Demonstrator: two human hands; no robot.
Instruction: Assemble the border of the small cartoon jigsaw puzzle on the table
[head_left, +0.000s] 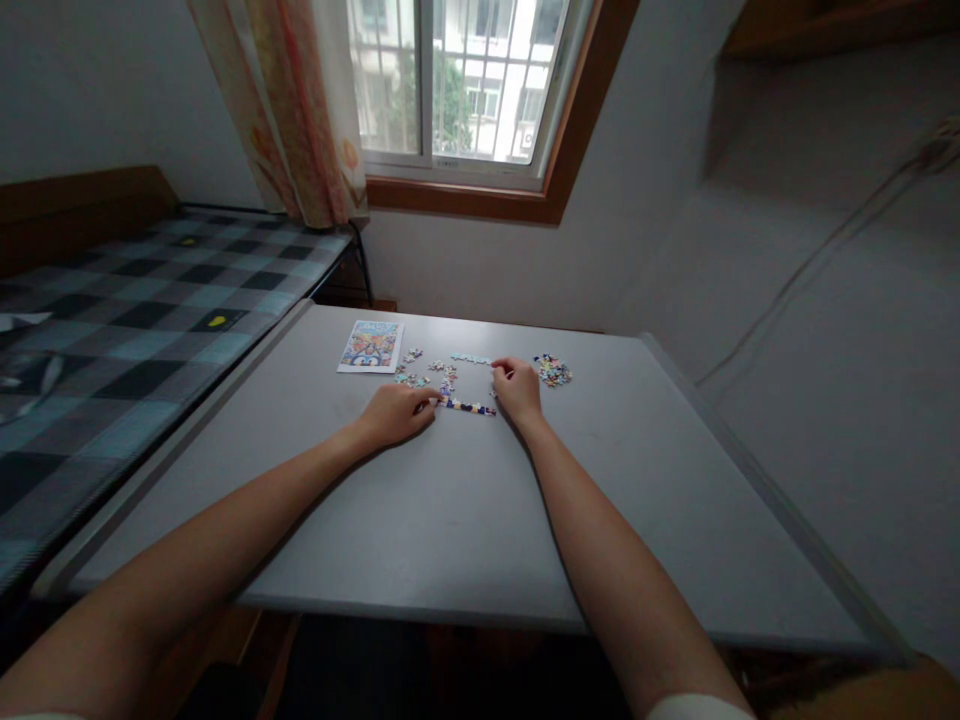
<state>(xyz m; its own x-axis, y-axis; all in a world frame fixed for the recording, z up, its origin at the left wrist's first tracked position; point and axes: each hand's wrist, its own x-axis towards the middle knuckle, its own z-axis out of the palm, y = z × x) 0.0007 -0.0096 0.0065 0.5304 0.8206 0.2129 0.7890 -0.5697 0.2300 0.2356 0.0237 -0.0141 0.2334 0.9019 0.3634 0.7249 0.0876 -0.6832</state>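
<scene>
My left hand (397,412) lies on the table, its outstretched fingertips touching the lower left corner of a partly joined puzzle frame. A dark and yellow bottom strip of puzzle pieces (469,406) runs to the right from those fingertips. My right hand (517,388) is closed in a pinch at the right end of a light blue top strip (471,358); a puzzle piece seems to be between its fingers, mostly hidden. Joined pieces (448,378) form the left side of the frame. Loose puzzle pieces (411,380) lie beyond my left hand.
A pile of mixed pieces (553,370) sits right of my right hand. The printed reference picture (370,346) lies at the back left of the white table (435,520). A bed with a checked cover (172,290) stands along the left, and a barred window (465,85) is behind.
</scene>
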